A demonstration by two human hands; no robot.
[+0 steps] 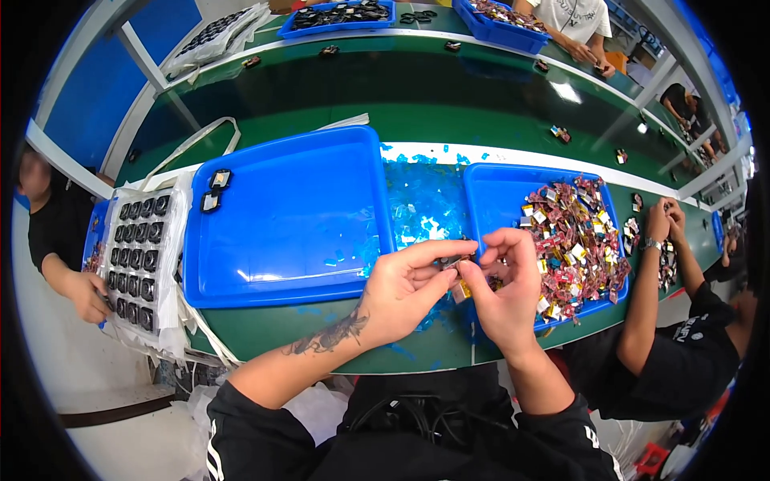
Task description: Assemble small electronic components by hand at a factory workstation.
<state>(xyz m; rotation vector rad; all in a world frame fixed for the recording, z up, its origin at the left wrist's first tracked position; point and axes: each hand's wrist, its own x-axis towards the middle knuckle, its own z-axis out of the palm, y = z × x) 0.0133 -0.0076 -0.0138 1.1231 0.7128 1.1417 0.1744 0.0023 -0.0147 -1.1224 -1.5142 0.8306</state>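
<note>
My two hands meet above the green bench, in front of the gap between two blue trays. My left hand is closed, its thumb and fingers pinching a small dark casing that is mostly hidden by the fingers. Just right of it, my right hand is closed with curled fingers beside a small electronic module with a pale yellow face. That module sits between the two hands, touching the fingertips. In the left blue tray, two small black casings lie at the upper left corner. The right blue tray holds a heap of small electronic modules.
Scraps of blue film litter the bench between the trays. A white tray of black round parts stands at left, near a co-worker's hand. Another co-worker's hands work at right. A green conveyor belt carrying scattered parts runs beyond.
</note>
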